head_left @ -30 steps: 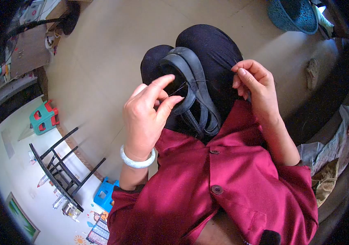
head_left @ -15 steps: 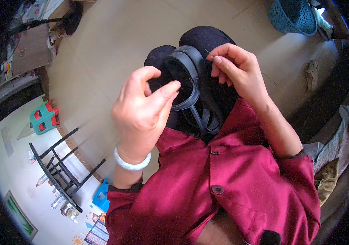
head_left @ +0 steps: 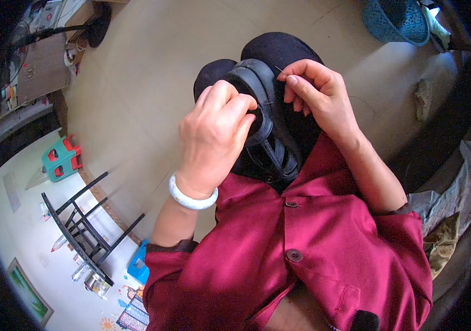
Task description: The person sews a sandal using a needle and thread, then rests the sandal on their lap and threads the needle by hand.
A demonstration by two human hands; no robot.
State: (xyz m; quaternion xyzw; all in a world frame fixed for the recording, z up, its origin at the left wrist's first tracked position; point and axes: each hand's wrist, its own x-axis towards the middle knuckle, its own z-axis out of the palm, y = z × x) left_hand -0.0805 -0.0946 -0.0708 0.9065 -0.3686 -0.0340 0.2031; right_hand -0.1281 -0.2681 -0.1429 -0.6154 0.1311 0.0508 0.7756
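A black leather-like piece with looped straps lies across my lap, over the dark trousers. My left hand, with a pale bangle at its wrist, is over the left side of the loop. Its thumb and fingertips are pinched together at the loop's inner edge; what is between them is too small to make out. To the right, my right hand pinches a thin needle between thumb and forefinger, its tip pointing up and left. A fine thread-like line curves beside the right wrist.
A blue perforated basket stands on the floor at upper right, with a shoe below it. On the left are a green and red stool, a black-legged table and a blue stool. Cloth lies at my right side.
My left hand has moved right and slightly up, onto the black loop, and its spread thumb and forefinger have closed. My right hand has stayed nearly still with the needle.
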